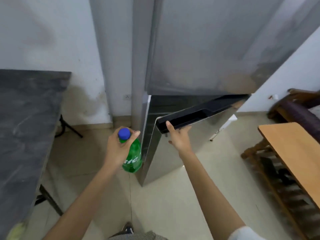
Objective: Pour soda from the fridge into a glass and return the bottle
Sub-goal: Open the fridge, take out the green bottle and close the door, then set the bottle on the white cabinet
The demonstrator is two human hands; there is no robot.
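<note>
A green soda bottle (133, 156) with a blue cap (124, 133) hangs upright in front of the fridge's left edge. My left hand (117, 148) is shut around its neck and shoulder, just under the cap. The grey fridge (199, 49) stands straight ahead. Its lower door (187, 144) is swung partly out. My right hand (179, 137) rests on the black handle strip (195, 115) along that door's top edge, fingers curled over it. No glass is in view.
A dark stone counter (26, 127) on metal legs runs along the left. A wooden table (294, 149) and a dark wooden bench (297, 108) stand at the right. Pale floor tiles (173, 205) lie between them. A wall socket (127, 97) sits left of the fridge.
</note>
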